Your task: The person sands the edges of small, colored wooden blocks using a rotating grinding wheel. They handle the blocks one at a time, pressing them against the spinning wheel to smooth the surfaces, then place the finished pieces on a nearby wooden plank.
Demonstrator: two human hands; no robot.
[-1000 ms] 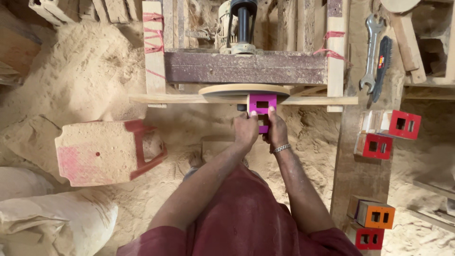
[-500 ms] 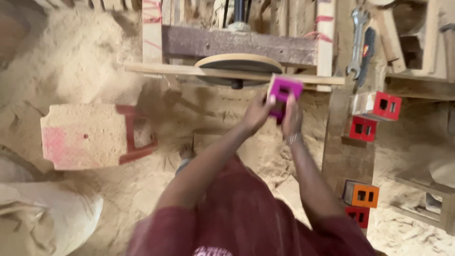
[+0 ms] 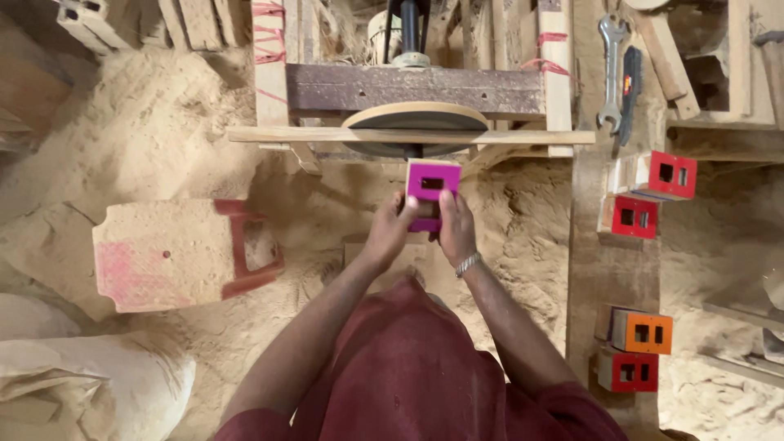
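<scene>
You hold a magenta block (image 3: 432, 189) with both hands, just near of a sanding disc (image 3: 415, 124) on a wooden frame (image 3: 412, 86). Your left hand (image 3: 390, 229) grips its left side; your right hand (image 3: 456, 228), with a wristwatch (image 3: 466, 264), grips its right side. The block has a rectangular hole in its face. To the right, red blocks (image 3: 649, 196) and an orange block (image 3: 643, 331) sit on a plank (image 3: 608, 269). A spanner (image 3: 610, 73) hangs far right. A dusty stool (image 3: 175, 253) stands left, on sawdust.

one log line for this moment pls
left hand: grips magenta block | right hand: grips same block | block: just below sanding disc | painted blocks: plank at right
</scene>
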